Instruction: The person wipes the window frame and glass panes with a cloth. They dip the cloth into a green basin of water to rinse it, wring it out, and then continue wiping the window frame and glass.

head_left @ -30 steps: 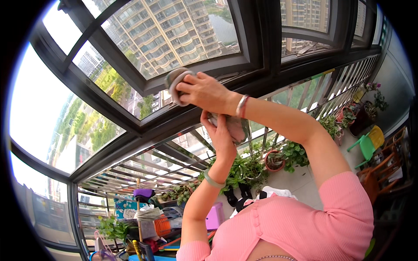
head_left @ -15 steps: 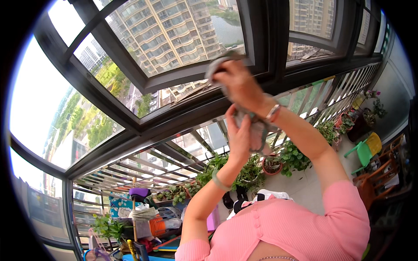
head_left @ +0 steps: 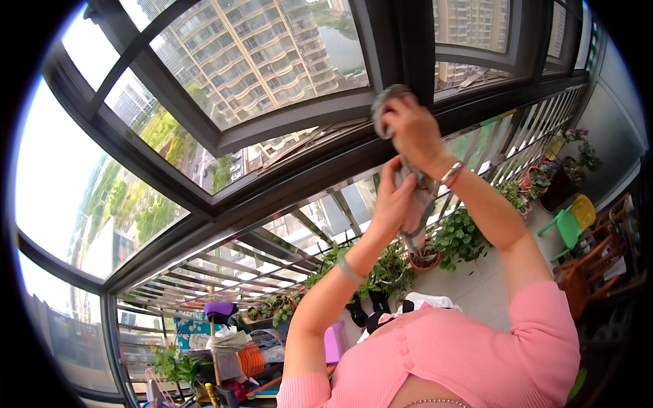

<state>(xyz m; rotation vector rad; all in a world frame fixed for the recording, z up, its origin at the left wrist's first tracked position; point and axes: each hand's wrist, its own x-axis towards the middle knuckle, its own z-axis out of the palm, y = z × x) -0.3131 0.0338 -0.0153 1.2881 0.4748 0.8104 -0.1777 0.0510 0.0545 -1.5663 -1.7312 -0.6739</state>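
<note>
A grey cloth [head_left: 420, 209] with a pinkish patch hangs between my two hands. My right hand [head_left: 416, 136] is closed on its bunched upper end, pressed against the dark window frame [head_left: 420, 61] at the upright beside the tilted-open sash. Just below and to the left, my left hand [head_left: 394, 197] grips the cloth's middle, with its thumb and fingers around the fabric. The loose lower end dangles over a potted plant. Part of the cloth is hidden behind my right wrist.
Below the sill, a metal railing [head_left: 340, 211] runs across. Potted plants [head_left: 462, 238] line the floor. A green chair [head_left: 563, 231] and wooden chair [head_left: 588, 279] stand at right. A purple box [head_left: 335, 341] and household clutter lie lower left. Beyond the open sash [head_left: 292, 126] are tall buildings.
Both hands have moved right along the window frame with the cloth. My right hand has gone from the sash's lower corner to the upright beside it. The view has shifted slightly.
</note>
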